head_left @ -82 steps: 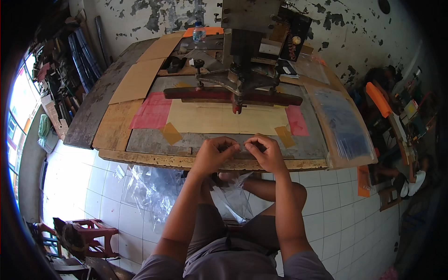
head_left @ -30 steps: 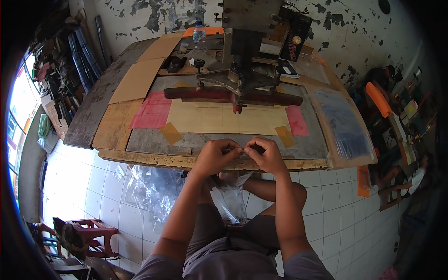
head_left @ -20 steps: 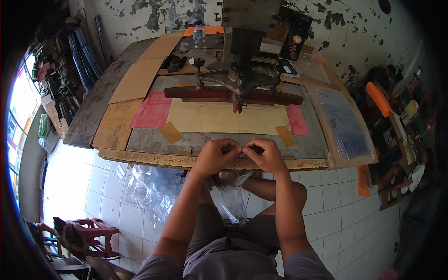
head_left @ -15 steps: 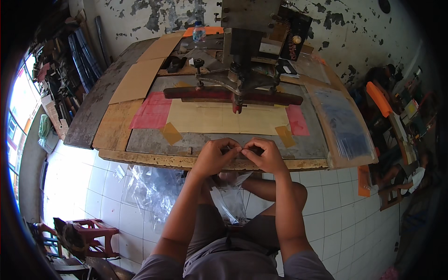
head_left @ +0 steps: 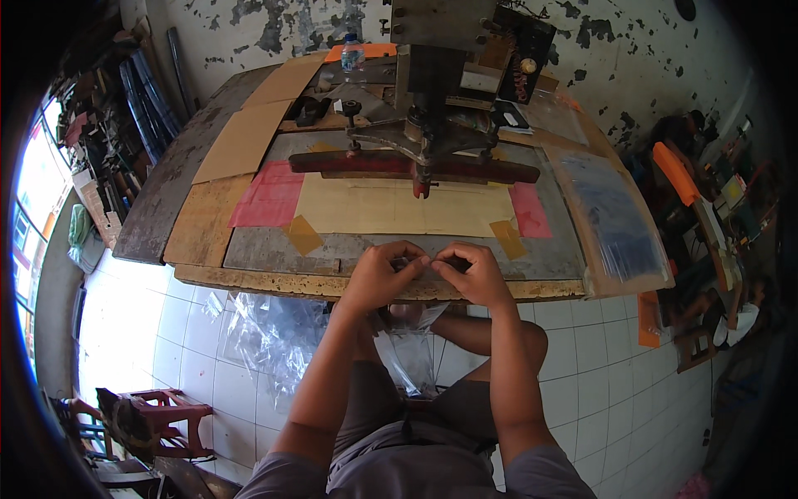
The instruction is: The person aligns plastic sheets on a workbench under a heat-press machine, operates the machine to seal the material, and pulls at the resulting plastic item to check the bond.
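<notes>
My left hand (head_left: 386,270) and my right hand (head_left: 470,270) meet fingertip to fingertip above the front edge of the workbench (head_left: 241,280). Both are closed in a pinch, thumbs against forefingers. Whatever they pinch, if anything, is too small or too clear to make out. Just beyond them lies a pale yellow sheet (head_left: 357,208) over pink sheets (head_left: 270,195), with brown tape pieces (head_left: 304,235) at its near corners. Above the sheet stands a press with a long reddish bar (head_left: 357,166); the bar hides part of the sheet.
Clear plastic (head_left: 274,349) lies in a heap below the bench, left of my legs. A stack of clear plastic sheets (head_left: 611,220) rests at the bench's right. Cardboard (head_left: 241,145) covers its left side, and a water bottle (head_left: 352,56) stands behind. A red stool (head_left: 179,424) is lower left.
Both hands have shifted very slightly upward in the picture, still pinched together. The view has moved a little; the press and sheets look otherwise the same.
</notes>
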{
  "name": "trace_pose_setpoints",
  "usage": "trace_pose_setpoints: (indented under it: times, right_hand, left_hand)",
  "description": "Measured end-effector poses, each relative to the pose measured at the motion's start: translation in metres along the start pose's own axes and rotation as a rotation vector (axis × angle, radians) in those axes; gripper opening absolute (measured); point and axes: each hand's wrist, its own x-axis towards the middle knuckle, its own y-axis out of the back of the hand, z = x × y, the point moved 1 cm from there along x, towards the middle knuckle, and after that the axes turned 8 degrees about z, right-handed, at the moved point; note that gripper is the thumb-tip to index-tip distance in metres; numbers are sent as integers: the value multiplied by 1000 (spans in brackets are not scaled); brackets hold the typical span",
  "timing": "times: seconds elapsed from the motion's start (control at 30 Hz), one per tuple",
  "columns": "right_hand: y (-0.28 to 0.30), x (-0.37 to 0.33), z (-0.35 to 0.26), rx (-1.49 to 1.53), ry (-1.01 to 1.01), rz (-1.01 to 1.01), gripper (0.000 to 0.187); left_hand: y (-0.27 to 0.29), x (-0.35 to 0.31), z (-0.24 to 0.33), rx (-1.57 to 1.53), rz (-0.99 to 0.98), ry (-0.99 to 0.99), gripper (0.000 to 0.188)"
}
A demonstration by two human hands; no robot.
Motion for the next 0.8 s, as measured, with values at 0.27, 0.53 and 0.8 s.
trace_pose_setpoints:
  times: [0.27, 0.53, 0.8]
  right_hand:
    - [-1, 0, 1, -13, 9, 4, 14]
    - [0, 0, 0, -6, 24, 6, 14]
    - [0, 0, 0, -8, 54, 4, 14]
  left_hand:
    - [2, 0, 0, -23, -53, 69, 24]
    - [2, 0, -2, -39, -57, 50, 23]
    - [3, 0, 1, -19, -54, 57, 22]
